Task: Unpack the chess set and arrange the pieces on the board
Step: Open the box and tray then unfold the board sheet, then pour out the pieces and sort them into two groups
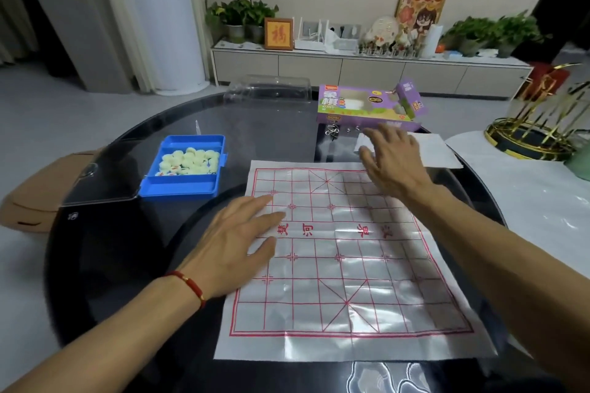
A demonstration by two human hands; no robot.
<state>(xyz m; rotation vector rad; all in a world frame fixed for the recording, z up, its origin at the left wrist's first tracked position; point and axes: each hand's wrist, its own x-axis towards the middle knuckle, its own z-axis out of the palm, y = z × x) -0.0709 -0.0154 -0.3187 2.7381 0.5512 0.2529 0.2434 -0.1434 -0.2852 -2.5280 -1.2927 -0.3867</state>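
— Nearest the lens, the paper board (344,265) is laid flat across the lower centre of the frame, its near edge close to the rim of the dark round table (105,249). How is it being held?

— It is pressed at its left margin by the left hand (236,242), fingers straight and spread, nothing gripped. The right hand (394,163) is spread over the upper right corner, fingers extended and empty; whether it touches the sheet cannot be told.

— And the step in hand?

— Flattening, by judgement. Fold creases are seen across the sheet, so smoothing from the middle outward to each corner would be best, with one palm kept down so the sheet is not slid.

— Where are the pieces?

— The pale round pieces (188,161) are heaped in the blue tray (182,188), just left of the board's upper corner, with the clear lid (102,175) hinged open further left. The purple box (367,105) stands beyond, at upper centre.

— Room for moving?

— Bare table is left between tray and board. On the right, white paper (437,150) lies near the board's corner, and a gold stand (536,124) is set well apart.
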